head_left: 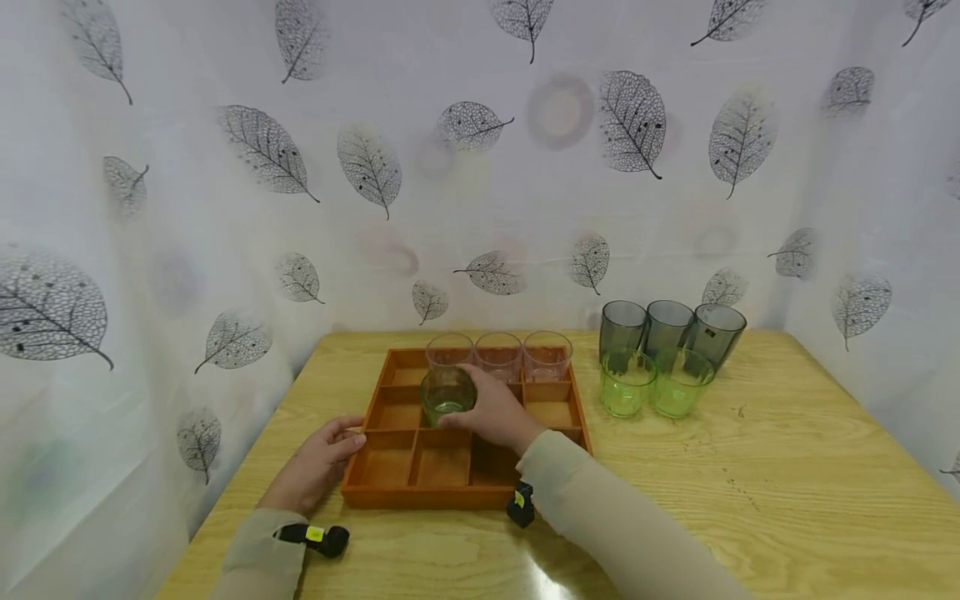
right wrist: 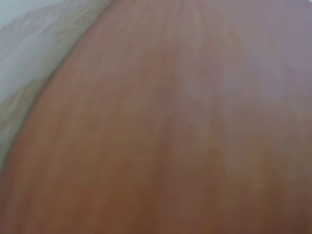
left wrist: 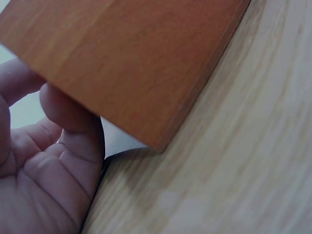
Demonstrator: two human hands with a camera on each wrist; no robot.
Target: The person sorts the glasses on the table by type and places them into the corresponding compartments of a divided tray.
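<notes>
My right hand (head_left: 495, 408) grips a short green glass (head_left: 448, 398) by its sides, thumb in front and fingers behind. The glass is at the middle row of a divided wooden tray (head_left: 427, 498); whether its base touches the compartment floor cannot be told. Against the tray's left side rest the fingers and thumb of my left hand (head_left: 318, 462), loosely bent. The left wrist view shows that hand (left wrist: 53, 165) beside the tray's corner (left wrist: 141, 83). Only blurred brown wood (right wrist: 170, 122) fills most of the right wrist view; the hand is out of it.
Three clear pinkish glasses (head_left: 498, 357) stand in the tray's back row. Right of the tray are two green glasses (head_left: 627, 387) on the table (head_left: 787, 467), with three tall dark grey glasses (head_left: 667, 327) behind them. A leaf-patterned curtain (head_left: 480, 208) hangs behind the table.
</notes>
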